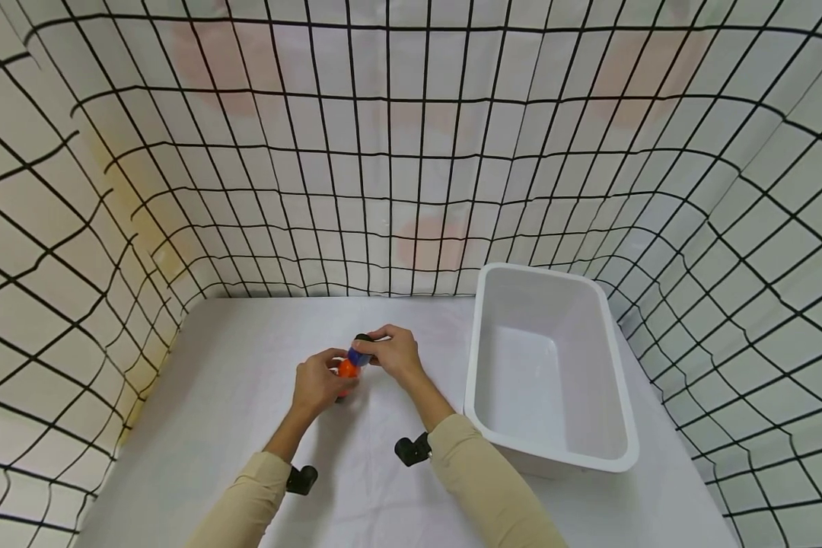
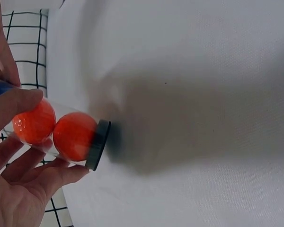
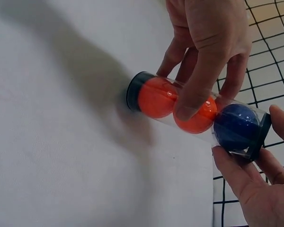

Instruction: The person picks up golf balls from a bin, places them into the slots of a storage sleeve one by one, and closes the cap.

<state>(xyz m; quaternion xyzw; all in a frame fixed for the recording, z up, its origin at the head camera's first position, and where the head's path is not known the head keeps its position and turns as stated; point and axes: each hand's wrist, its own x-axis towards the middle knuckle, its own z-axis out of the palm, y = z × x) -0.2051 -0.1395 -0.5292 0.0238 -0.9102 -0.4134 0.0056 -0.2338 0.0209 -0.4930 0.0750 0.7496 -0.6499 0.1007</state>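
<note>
A clear plastic tube [image 3: 209, 136] with a dark cap on each end holds two orange balls [image 3: 156, 97] and one blue ball [image 3: 236, 127] in a row. My left hand [image 1: 317, 384] grips the tube round its orange part, thumb on one side and fingers on the other. At the blue end, the fingers of my right hand [image 1: 396, 355] pinch the tube and its end cap [image 3: 260, 136]. The tube slants, its orange end lower, close over the white tabletop; whether the lower cap [image 2: 99, 145] touches the cloth I cannot tell.
To the right stands a white rectangular bin [image 1: 520, 380] with nothing in it. A black wire grid [image 1: 390, 156] rises behind the white table surface [image 1: 233, 365] and along both sides. Each wrist carries a small black device [image 1: 412, 449].
</note>
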